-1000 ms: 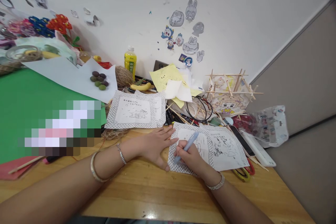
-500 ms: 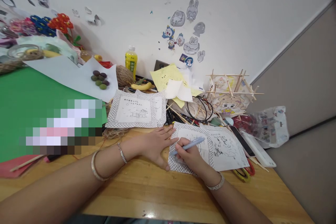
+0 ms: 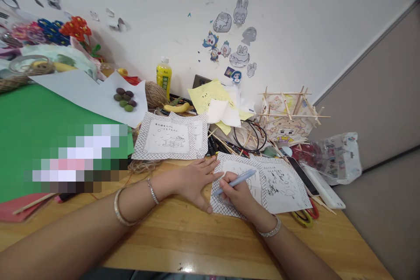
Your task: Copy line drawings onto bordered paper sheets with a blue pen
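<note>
Right hand [image 3: 236, 197] is closed around a light blue pen [image 3: 235, 181], tip set on the near left part of a bordered drawing sheet [image 3: 282, 188] lying on the wooden table [image 3: 203, 240]. Left hand [image 3: 193, 179] lies flat, fingers spread, palm down on the table with fingertips touching the sheet's left edge. Beyond, a second bordered sheet [image 3: 170, 136]; farther back, a yellow bottle [image 3: 163, 77] stands at the wall.

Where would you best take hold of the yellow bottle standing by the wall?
Around the upper body of the yellow bottle, just under its white cap, coming from the front and slightly above. It stands upright close to the wall; a twine ball crowds its lower part and a banana lies nearby in front.
</note>
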A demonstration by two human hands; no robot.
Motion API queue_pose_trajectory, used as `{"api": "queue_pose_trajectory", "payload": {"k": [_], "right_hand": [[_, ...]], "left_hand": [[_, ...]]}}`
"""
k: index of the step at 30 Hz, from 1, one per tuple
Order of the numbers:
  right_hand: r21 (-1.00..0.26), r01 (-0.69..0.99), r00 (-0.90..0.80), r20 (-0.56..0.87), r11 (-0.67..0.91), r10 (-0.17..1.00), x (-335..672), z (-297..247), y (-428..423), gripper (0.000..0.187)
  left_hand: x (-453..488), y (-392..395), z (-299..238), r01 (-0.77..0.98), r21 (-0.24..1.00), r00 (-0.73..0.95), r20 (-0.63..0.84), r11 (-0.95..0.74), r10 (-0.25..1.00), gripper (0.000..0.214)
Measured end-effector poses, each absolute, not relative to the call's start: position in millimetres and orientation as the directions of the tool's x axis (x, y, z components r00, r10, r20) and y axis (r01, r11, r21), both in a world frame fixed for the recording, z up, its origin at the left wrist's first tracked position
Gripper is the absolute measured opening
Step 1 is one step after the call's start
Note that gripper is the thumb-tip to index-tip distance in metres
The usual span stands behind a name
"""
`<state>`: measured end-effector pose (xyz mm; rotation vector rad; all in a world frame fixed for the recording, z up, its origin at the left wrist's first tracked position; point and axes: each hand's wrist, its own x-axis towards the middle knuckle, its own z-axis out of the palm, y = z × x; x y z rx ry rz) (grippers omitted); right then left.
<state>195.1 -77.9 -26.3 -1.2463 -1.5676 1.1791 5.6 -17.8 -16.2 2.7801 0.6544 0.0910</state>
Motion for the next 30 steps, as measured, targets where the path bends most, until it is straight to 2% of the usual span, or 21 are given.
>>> {"api": "queue_pose_trajectory", "payload": {"k": [15, 30], "right_hand": [[-0.964, 0.24, -0.29, 0.045, 0.118, 0.956, 197.9, -27.9, -79.3, 0.031], [-0.966, 0.25, -0.271, -0.006, 0.064, 0.963, 197.9, -28.8, -80.5, 0.035]], "left_hand": [[5.8, -16.5, -15.9, 0.419, 0.288, 0.9, -0.004, -0.861, 0.437, 0.107], [5.8, -14.7, -20.7, 0.407, 0.286, 0.903, 0.016, -0.867, 0.429, 0.107]]}}
